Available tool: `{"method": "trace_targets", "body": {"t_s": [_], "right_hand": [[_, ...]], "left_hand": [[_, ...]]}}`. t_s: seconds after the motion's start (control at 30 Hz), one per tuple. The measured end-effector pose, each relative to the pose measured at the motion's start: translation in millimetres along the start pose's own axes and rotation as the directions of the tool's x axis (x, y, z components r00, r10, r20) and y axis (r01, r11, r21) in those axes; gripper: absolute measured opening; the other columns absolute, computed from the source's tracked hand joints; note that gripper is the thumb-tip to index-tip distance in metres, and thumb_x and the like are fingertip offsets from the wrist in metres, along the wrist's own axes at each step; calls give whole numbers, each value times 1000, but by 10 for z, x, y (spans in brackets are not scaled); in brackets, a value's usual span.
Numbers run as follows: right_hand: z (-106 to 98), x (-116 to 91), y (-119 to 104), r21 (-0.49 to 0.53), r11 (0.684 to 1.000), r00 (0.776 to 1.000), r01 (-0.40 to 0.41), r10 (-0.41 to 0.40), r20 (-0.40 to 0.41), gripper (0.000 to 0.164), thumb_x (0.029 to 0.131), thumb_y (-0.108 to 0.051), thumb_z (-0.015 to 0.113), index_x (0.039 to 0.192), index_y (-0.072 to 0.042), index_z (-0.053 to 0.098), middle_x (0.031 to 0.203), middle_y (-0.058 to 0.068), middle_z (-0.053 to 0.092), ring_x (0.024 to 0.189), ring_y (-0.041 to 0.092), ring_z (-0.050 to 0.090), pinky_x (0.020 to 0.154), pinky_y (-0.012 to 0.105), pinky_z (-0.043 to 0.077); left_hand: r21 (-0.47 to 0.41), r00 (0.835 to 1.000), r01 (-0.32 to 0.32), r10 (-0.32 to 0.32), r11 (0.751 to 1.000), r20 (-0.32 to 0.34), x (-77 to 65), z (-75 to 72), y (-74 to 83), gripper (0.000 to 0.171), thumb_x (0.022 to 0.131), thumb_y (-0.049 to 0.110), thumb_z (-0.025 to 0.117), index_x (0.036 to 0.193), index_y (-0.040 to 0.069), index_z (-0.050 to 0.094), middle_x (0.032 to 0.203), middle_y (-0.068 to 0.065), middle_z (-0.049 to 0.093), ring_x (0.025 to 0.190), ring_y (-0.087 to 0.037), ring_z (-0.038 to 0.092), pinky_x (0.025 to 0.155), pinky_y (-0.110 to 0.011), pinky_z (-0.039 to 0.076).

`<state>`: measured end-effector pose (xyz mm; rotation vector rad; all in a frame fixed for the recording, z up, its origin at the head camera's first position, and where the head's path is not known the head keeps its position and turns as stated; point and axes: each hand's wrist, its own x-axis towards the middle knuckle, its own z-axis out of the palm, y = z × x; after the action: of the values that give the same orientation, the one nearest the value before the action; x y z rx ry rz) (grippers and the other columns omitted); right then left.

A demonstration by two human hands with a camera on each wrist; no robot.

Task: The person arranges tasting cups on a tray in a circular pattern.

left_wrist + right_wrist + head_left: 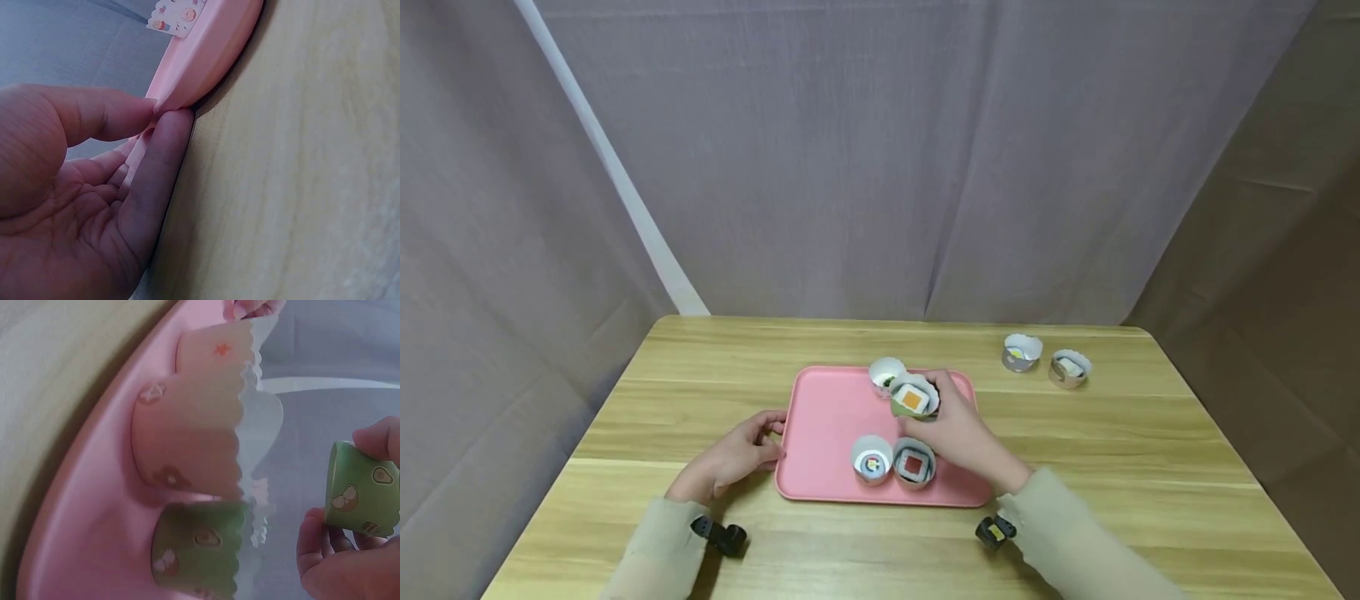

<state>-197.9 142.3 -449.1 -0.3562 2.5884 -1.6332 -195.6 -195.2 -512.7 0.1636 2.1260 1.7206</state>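
My right hand [958,429] holds a green paper cake cup [925,409] above the right part of the pink tray [820,433]. A white block with an orange square sits inside it. In the right wrist view, thumb and fingers grip the green cup [365,490] by its sides. My left hand [745,454] pinches the tray's left edge, which the left wrist view shows close up. Near the tray's front stand two cups, one with a round piece [872,465] and one with a red-square block [914,465]. Another cup [886,369] stands behind the held one, partly hidden.
Two more cups stand at the back right of the wooden table [1150,467], a grey one [1022,353] and a brownish one [1069,369]. Grey cloth [850,167] hangs behind the table and at its sides.
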Motion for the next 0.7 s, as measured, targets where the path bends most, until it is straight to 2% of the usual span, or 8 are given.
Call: {"method": "trace_targets", "body": {"t_s": [0.13,0.27,0.33,0.5,0.7], "right_hand": [[116,22,-44,-1,1000,999,-7,7,46,59,79,-14,78,126,-10,43,115,11,57,102,24,59,87,38,50],[263,66,-72,-42,999,995,-23,27,93,58,81,-21,76,128,-14,41,114,11,56,88,17,61,77,35,52],[339,86,-79,-77,997,995,-22,30,94,58,82,-25,77,127,-14,41,112,9,56,86,15,60,76,35,51],[511,108,-79,-106,994,995,-28,38,94,61,81,-27,76,128,-11,41,106,8,59,91,15,58,79,35,50],[650,161,-78,-140,990,994,-30,44,100,64,79,-25,75,132,-7,42,116,8,54,93,15,56,78,34,51]], "left_hand": [[15,1000,6,-6,1000,-5,6,-12,2,51,90,-6,56,139,2,43,121,-17,46,92,-24,48,79,-36,53],[21,1000,10,-9,1000,-5,-5,-16,6,51,91,-5,56,140,3,43,121,-17,45,93,-25,49,81,-37,53],[20,1000,10,-10,1000,-4,-14,-13,12,51,91,-5,55,140,3,42,122,-17,45,93,-25,50,82,-37,53],[4,1000,21,-21,1000,4,-24,5,21,52,91,-4,55,141,3,41,123,-18,44,94,-25,49,82,-38,53],[5,1000,22,-22,1000,8,-27,2,31,52,92,-3,54,142,4,41,123,-18,43,95,-26,49,82,-37,53]]}}
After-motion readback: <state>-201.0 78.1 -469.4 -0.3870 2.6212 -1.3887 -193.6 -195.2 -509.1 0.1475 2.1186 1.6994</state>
